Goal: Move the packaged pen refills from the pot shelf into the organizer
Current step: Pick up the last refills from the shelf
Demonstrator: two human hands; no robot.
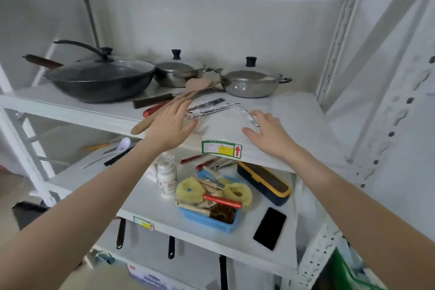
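Observation:
Several flat packets of pen refills [208, 108], clear with dark print, lie on the white pot shelf [294, 110] in front of the pots. One more clear packet [248, 116] lies to their right. My left hand [170, 123] hovers open just left of the packets, fingers spread and pointing at them. My right hand [268, 133] rests open on the shelf, fingertips touching the clear packet's right end. On the shelf below stands a blue basket organizer [209, 220] filled with brushes and scrubbers.
A black wok with glass lid [98, 77] and two lidded steel pots [177, 70] [250, 80] stand at the back. Wooden spatulas and knives [155, 107] lie left of the packets. Below sit a white bottle [166, 175], a dark case [263, 180] and a phone [269, 228].

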